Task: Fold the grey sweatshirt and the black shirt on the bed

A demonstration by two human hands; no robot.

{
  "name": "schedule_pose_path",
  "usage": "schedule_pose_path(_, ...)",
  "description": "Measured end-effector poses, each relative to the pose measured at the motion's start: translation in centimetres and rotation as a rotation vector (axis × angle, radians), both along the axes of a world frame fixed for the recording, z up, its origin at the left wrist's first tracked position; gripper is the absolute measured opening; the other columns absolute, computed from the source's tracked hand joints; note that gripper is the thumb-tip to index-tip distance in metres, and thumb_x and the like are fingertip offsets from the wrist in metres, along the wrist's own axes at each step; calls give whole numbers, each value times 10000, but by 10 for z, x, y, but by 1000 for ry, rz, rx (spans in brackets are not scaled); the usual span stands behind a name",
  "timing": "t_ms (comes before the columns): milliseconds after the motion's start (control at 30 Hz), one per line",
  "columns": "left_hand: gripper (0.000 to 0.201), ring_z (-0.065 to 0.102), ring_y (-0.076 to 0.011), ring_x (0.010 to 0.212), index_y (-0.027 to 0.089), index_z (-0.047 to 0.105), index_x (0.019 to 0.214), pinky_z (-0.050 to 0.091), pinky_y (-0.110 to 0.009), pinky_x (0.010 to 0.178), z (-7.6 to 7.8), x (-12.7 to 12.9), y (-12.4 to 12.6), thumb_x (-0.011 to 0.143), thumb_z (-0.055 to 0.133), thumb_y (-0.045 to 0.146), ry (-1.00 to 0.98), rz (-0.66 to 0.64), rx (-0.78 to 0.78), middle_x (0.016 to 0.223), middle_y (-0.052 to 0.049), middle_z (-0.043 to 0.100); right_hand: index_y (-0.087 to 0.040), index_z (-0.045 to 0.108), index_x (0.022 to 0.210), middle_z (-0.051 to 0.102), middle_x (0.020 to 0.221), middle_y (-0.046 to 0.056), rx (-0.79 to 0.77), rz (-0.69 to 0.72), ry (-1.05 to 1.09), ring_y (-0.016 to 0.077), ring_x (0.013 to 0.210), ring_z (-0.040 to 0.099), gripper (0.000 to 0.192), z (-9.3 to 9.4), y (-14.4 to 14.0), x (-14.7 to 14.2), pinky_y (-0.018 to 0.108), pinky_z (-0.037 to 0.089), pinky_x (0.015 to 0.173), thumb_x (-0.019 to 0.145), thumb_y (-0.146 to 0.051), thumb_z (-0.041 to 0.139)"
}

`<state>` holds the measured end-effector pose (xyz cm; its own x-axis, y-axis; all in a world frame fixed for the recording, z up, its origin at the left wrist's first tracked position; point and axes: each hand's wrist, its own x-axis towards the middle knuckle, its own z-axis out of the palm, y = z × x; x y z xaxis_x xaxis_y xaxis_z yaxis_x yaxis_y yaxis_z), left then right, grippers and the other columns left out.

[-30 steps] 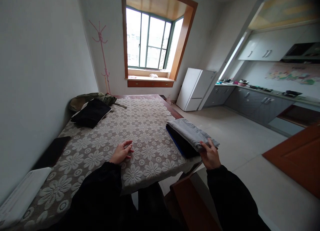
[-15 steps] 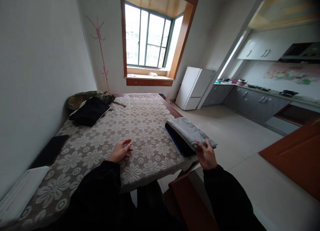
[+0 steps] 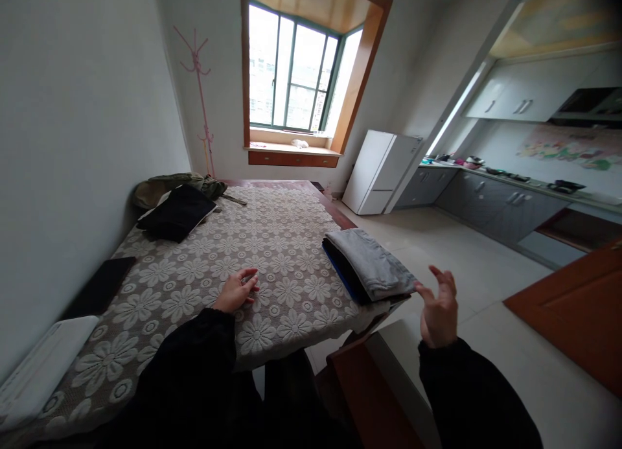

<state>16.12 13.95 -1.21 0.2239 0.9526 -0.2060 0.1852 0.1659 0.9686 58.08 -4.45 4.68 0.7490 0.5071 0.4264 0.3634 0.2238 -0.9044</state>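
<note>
the left hand (image 3: 236, 291) lay flat and empty on the table (image 3: 272, 235) near its front edge. the folded grey garment (image 3: 372, 264) topped a stack at the right edge, long axis running away. the right hand (image 3: 438, 310), fingers spread and empty, hovered just beside its near end, the closer hand.

No readable text, label, brand, number or sign anywhere in view. Checked — the folded grey garment (image 3: 372, 267) at 3 o'clock, the dark slab (image 3: 100, 284) at 9 o'clock, the white fridge (image 3: 380, 172) at 1 o'clock: all bare. The coloured wall panel (image 3: 566, 144) at 2 o'clock above the kitchen worktop carries a printed pattern — too blurred to tell whether it holds any lettering.
</note>
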Motion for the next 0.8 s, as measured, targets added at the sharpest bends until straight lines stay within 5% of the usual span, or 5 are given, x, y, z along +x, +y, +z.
schedule_pose_path(100,402,740,-244,918,180,656,1267,587,-212,492,0,0,-1,883,697,294,34,-20,13,1071,-135,731,-291,575,1390,464,1569,68,-34,204,-399,269,1454,426,490,54,32,0,506,346,1205,931,-459,614)
schedule_pose_path(233,419,735,-255,948,168,632,1302,594,-220,511,2,0,-3,906,666,297,72,-39,24,963,-121,730,-274,532,1467,435,1608,68,-429,568,-952,248,1482,391,514,94,122,-8,465,290,1242,1023,-503,411)
schedule_pose_path(400,419,733,-264,965,167,631,1296,603,-242,522,3,-2,-2,910,658,325,78,-55,33,1013,-132,731,-258,428,1557,363,1650,74,-995,556,-1067,306,1540,268,595,46,212,-19,600,212,1238,1035,-495,265)
schedule_pose_path(567,425,735,-252,931,179,644,1277,589,-232,508,-3,-2,-1,886,690,342,52,-61,54,1058,-135,733,-289,313,1607,263,1692,33,-1103,541,-1077,283,1570,174,624,-17,218,-14,589,135,1252,1006,-455,327)
schedule_pose_path(800,399,735,-224,844,172,669,1245,555,-219,490,-4,2,-5,892,675,358,75,-31,120,934,-115,741,-206,290,1616,246,1692,85,-1090,557,-1081,313,1574,136,714,-28,225,-9,596,100,1249,932,-374,406)
